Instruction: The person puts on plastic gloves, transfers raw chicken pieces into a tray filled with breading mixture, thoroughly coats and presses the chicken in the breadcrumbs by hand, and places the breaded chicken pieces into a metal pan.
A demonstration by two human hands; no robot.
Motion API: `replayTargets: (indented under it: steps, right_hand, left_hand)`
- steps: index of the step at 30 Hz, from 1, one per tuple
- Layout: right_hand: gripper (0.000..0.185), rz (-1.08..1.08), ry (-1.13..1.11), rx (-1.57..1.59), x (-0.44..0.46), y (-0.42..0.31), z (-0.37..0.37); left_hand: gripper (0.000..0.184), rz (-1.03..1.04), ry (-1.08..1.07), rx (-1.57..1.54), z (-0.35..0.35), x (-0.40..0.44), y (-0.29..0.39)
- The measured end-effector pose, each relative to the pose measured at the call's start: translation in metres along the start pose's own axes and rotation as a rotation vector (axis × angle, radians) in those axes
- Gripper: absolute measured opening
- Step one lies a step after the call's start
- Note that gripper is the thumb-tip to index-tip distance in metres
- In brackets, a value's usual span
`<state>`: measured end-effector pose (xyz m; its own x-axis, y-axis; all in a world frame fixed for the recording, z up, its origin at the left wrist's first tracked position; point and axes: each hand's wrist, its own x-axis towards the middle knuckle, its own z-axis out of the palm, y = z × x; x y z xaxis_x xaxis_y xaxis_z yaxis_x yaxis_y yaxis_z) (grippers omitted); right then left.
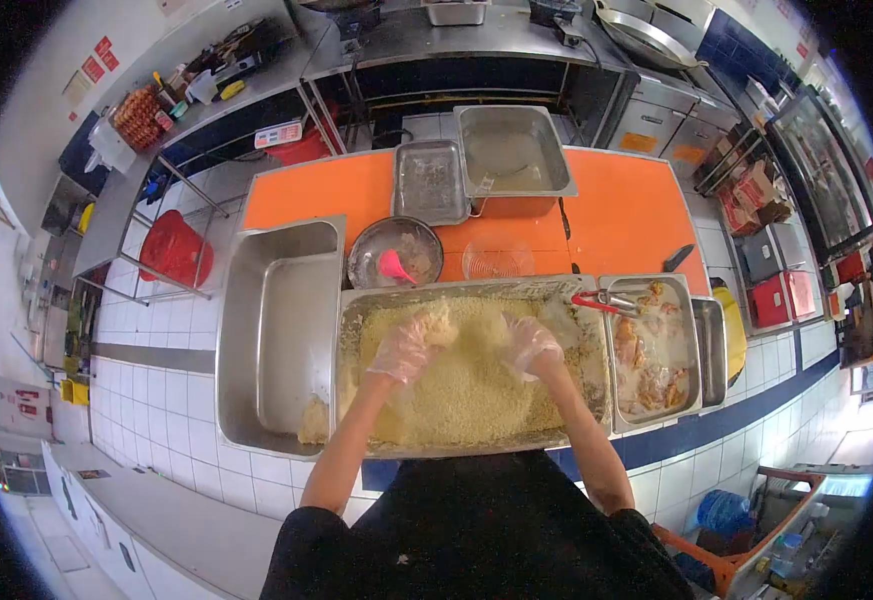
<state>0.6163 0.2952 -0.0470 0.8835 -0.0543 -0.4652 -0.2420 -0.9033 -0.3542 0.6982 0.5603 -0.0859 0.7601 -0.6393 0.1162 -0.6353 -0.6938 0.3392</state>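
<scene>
A wide metal tray [471, 446] in front of me holds a deep layer of pale yellow crumb coating [456, 395]. Both hands wear clear plastic gloves and are over the crumbs. My left hand [401, 350] is closed on a crumb-coated piece of food [440, 325]. My right hand [533, 347] is at the right half of the tray, fingers pointing inward; pale crumbs and blur at the fingertips hide whether it grips anything. To the right, another tray [698, 350] contains raw-looking marinated meat pieces [628, 345] in whitish liquid, with red-handled tongs [606, 301] across its corner.
A deep steel pan [281, 340] on the left has one coated piece [313, 420] in its near corner. Behind the crumbs are a bowl [368, 250] with a pink scoop [393, 266], a wire strainer [496, 261], a flat tray [429, 180] and a liquid-filled pan [514, 150]. A black-handled knife [677, 258] lies right.
</scene>
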Motion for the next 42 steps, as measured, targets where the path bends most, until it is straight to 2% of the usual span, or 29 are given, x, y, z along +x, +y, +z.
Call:
replayTargets:
  steps: [3, 4, 5, 7, 8, 9, 10, 11, 13, 14, 16, 17, 18, 19, 20, 22, 23, 25, 27, 28, 29, 30, 32, 33, 35, 37, 38, 40, 42]
  right_hand:
    - [0.058, -0.282, 0.311, 0.182, 0.016, 0.045, 0.074]
    - [0.058, -0.308, 0.362, -0.078, -0.010, 0.036, 0.061]
    - [0.058, -0.303, 0.367, -0.080, -0.032, 0.025, 0.050]
    - [0.056, -0.075, 0.409, -0.103, -0.065, 0.008, 0.041]
    - [0.056, -0.070, 0.409, -0.104, -0.068, 0.011, 0.052]
    - [0.055, -0.002, 0.209, -0.086, -0.068, 0.015, 0.068]
    - [0.053, 0.066, 0.009, -0.066, -0.068, 0.019, 0.083]
    - [0.053, 0.068, 0.007, -0.067, -0.066, 0.018, 0.095]
    - [0.058, 0.060, 0.030, 0.197, -0.058, 0.013, 0.120]
    - [0.054, 0.071, 0.001, 0.338, -0.051, 0.009, 0.127]
    - [0.048, 0.205, -0.162, 0.621, -0.026, 0.001, 0.133]
    - [0.046, 0.280, -0.229, 0.699, -0.014, -0.003, 0.132]
    - [0.043, 0.344, -0.267, 0.730, -0.002, -0.003, 0.131]
    - [0.041, 0.343, -0.263, 0.666, 0.008, -0.005, 0.125]
    - [0.039, 0.186, -0.132, 0.411, 0.009, -0.005, 0.116]
    - [0.036, 0.011, 0.199, -0.012, 0.020, -0.005, 0.102]
    - [0.036, -0.025, 0.379, -0.163, 0.029, -0.007, 0.096]
    - [0.038, 0.142, 0.444, 0.076, 0.052, -0.012, 0.082]
    - [0.041, -0.124, 0.964, 0.203, 0.052, -0.029, 0.063]
    - [0.041, -0.117, 0.966, 0.201, 0.055, -0.029, 0.069]
    - [0.041, -0.134, 0.871, 0.037, 0.061, -0.025, 0.079]
    - [0.042, -0.143, 0.768, -0.125, 0.064, -0.018, 0.091]
    - [0.024, -0.298, 0.392, -0.192, 0.055, -0.003, 0.102]
    - [0.026, -0.201, 0.194, -0.273, 0.079, 0.014, 0.145]
    - [0.025, -0.287, 0.302, -0.101, 0.053, 0.003, 0.138]
    - [0.023, -0.183, 0.245, -0.009, 0.027, -0.013, 0.069]
    - [0.023, -0.129, 0.221, 0.036, 0.012, -0.022, 0.035]
    - [0.024, -0.053, 0.140, 0.064, 0.034, -0.017, 0.084]
    - [0.032, -0.262, 0.858, 0.290, 0.059, -0.002, 0.141]
  left_hand:
    - [0.050, -0.059, -0.055, -0.231, 0.012, -0.023, -0.005]
    - [0.046, -0.154, -0.109, -0.416, 0.019, -0.037, -0.013]
    - [0.042, -0.282, -0.139, -0.664, 0.027, -0.056, -0.021]
    - [0.034, -0.541, -0.116, -1.157, 0.048, -0.101, -0.033]
    - [0.031, -0.603, -0.155, -1.066, 0.058, -0.120, -0.034]
    - [0.029, -0.570, -0.294, -0.585, 0.063, -0.136, -0.026]
    - [0.029, -0.543, -0.355, -0.345, 0.059, -0.136, -0.015]
    - [0.028, -0.512, -0.416, -0.105, 0.053, -0.135, -0.004]
    - [0.059, -0.525, -0.463, -0.050, 0.028, -0.112, 0.040]
    - [0.059, -0.529, -0.460, -0.053, 0.038, -0.109, 0.046]
    - [0.074, -0.867, -0.472, -0.501, 0.060, -0.096, 0.049]
    - [0.074, -0.861, -0.459, -0.502, 0.054, -0.087, 0.055]
    - [0.066, -0.801, -0.313, -0.567, 0.049, -0.082, 0.063]
    - [0.063, -0.773, -0.233, -0.601, 0.032, -0.072, 0.072]
    - [0.059, -0.740, -0.156, -0.633, 0.015, -0.063, 0.081]
    - [0.064, -1.103, -0.360, -0.720, -0.033, -0.023, 0.090]
    - [0.064, -1.105, -0.355, -0.718, -0.028, -0.013, 0.083]
    - [0.065, -0.859, -0.193, -0.207, 0.006, 0.004, 0.060]
    - [0.063, -0.878, -0.082, -0.155, 0.066, 0.019, 0.040]
    - [0.061, -0.894, 0.026, -0.104, 0.082, 0.025, 0.036]
    - [0.061, -0.886, 0.021, -0.111, 0.065, 0.027, 0.049]
    - [0.058, -0.818, -0.115, -0.193, 0.047, 0.023, 0.062]
    - [0.049, -0.548, -0.380, -0.160, 0.005, 0.021, 0.084]
    - [0.053, -0.500, -0.390, -0.216, 0.015, 0.012, 0.077]
    - [0.054, -0.485, -0.398, -0.240, 0.037, 0.006, 0.071]
    - [0.048, -0.551, -0.392, -0.173, 0.060, 0.006, 0.073]
    - [0.051, -0.427, -0.314, -0.066, 0.091, -0.006, 0.058]
    - [0.054, -0.294, -0.235, 0.042, 0.108, -0.004, 0.058]
    - [0.055, -0.436, -0.067, -0.216, 0.094, -0.005, 0.077]
